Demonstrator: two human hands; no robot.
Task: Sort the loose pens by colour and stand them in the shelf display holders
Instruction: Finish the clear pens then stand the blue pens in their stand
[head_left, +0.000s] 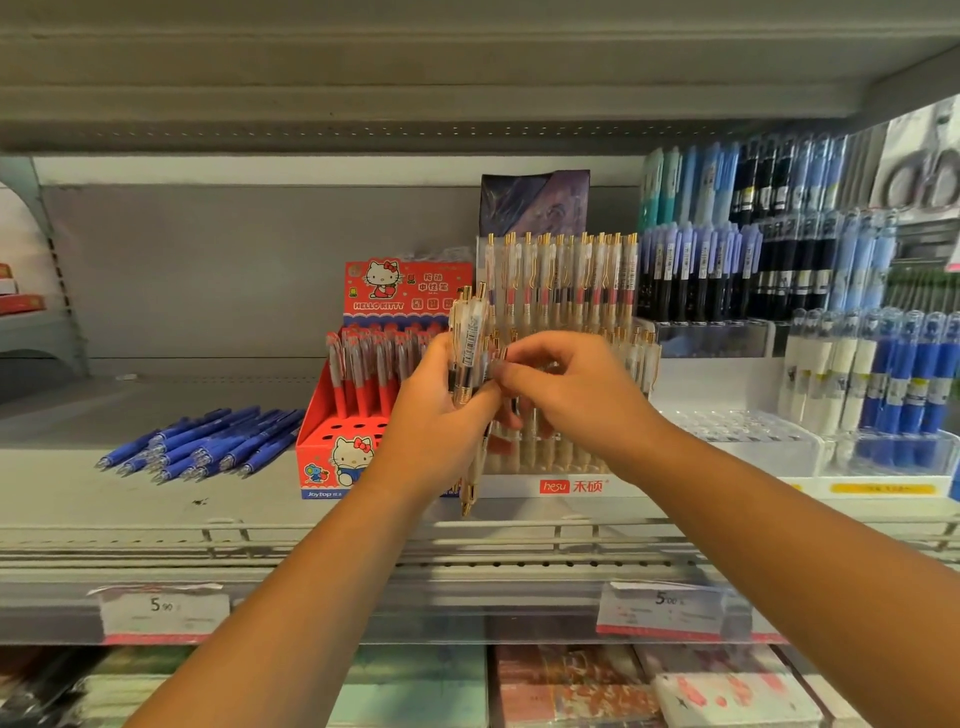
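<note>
My left hand (434, 415) grips a bundle of clear pens with gold clips (470, 343), held upright in front of the shelf. My right hand (566, 387) pinches one pen of that bundle at its middle with thumb and fingertips. Right behind both hands stands the clear display holder (566, 486) with a white base, its back rows full of the same gold-clip pens (563, 275). Several loose blue pens (208, 441) lie in a heap on the shelf to the left. A red cartoon-cat box (332, 452) holds red pens (363, 374), with open holes in its front rows.
Clear holders at the right carry blue, black and white pens (878, 374); one clear tray (737, 428) in front stands with open holes. A wire rail (467, 535) runs along the shelf edge above price tags (163, 608). Notebooks fill the shelf below.
</note>
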